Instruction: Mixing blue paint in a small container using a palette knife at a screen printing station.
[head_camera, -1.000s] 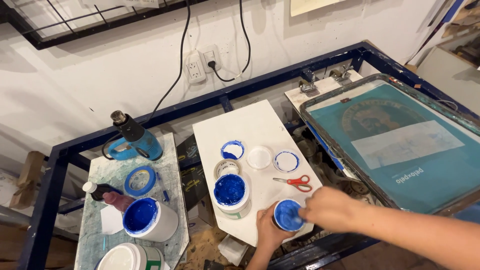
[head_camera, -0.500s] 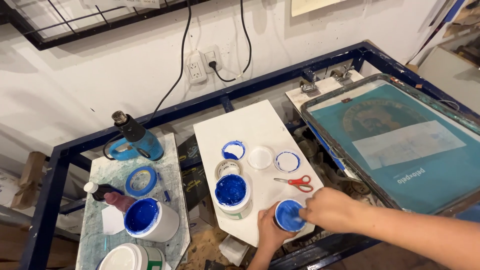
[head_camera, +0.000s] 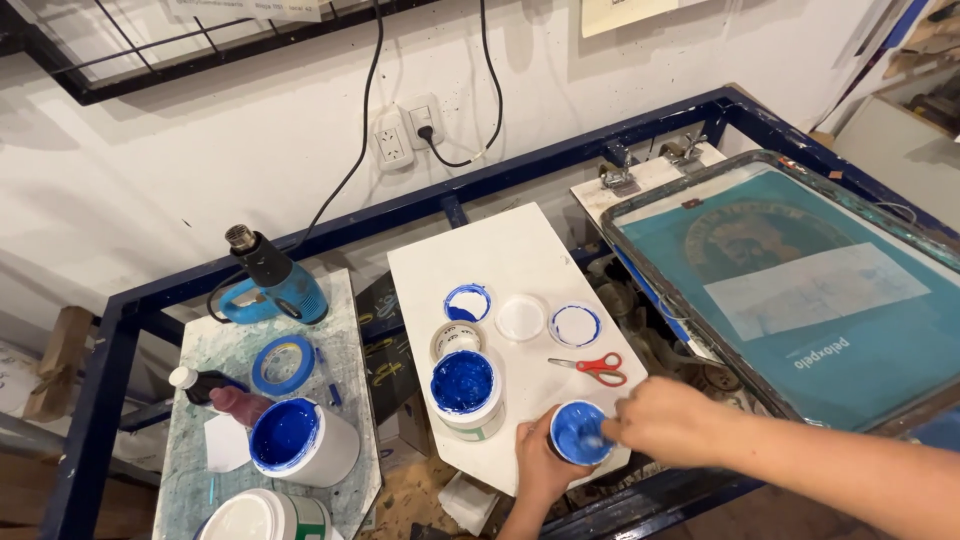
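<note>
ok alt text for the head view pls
Seen from above, a left hand holds a small cup of blue paint on a white board while the right hand reaches into it. Nearby lie red scissors, a larger paint jar, lids, a heat gun and a teal printing screen.

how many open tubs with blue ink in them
3. A small tub sits at the near edge of the white board, gripped by the left hand; a medium tub stands left of it; a large tub is on the left slab.
</note>
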